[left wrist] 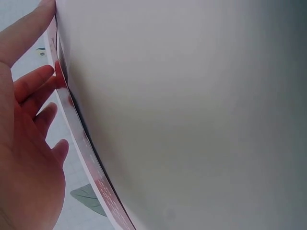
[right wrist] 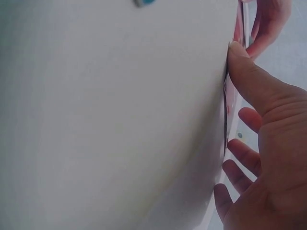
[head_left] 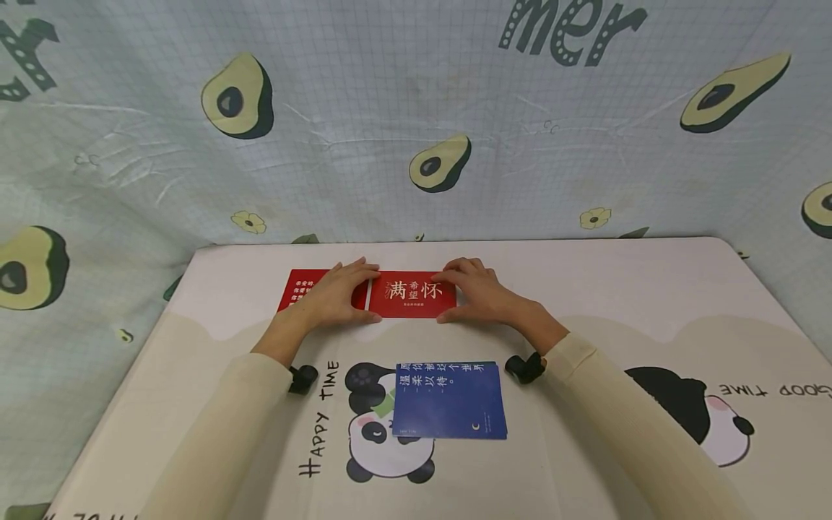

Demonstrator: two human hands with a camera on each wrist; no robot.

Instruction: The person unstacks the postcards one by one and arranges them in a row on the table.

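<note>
A red card (head_left: 413,295) with white Chinese characters lies near the back of the table, between my two hands. My left hand (head_left: 339,296) grips its left end, thumb at the near edge and fingertips at the far edge. My right hand (head_left: 482,292) holds the right end the same way, as the thumb (right wrist: 242,67) at the card's edge also shows in the right wrist view. Another red card (head_left: 302,284) with lines of white text sits to the left, partly hidden under my left hand. Nearer me is a blue card stack (head_left: 448,404) with white characters and a small moon.
The table (head_left: 214,412) has a pale cover with panda prints and lettering. Behind it rises a light cloth (head_left: 364,188) printed with avocados. Small black devices (head_left: 525,368) sit at both wrists, close to the blue stack on the right side.
</note>
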